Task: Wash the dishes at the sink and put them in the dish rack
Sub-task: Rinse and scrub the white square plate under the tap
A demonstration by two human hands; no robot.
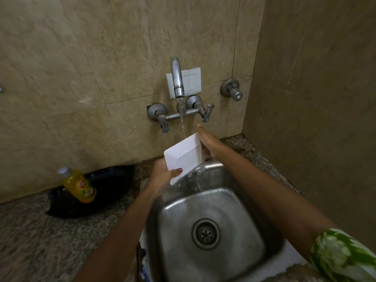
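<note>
A white square plate (183,157) is held tilted under the running water from the wall tap (177,78), above the back edge of the steel sink (240,204). My left hand (162,174) grips its lower left corner, thumb on the face. My right hand (209,143) lies flat against the plate's right edge, fingers pointing up toward the stream. Water runs off the plate into the sink. The basin holds no other dishes. No dish rack is in view.
A yellow dish-soap bottle (80,185) leans on a black plastic bag (101,192) on the granite counter (40,231) to the left. Tap handles (162,119) and a separate valve (233,89) stick out of the tiled wall. A wall corner closes in on the right.
</note>
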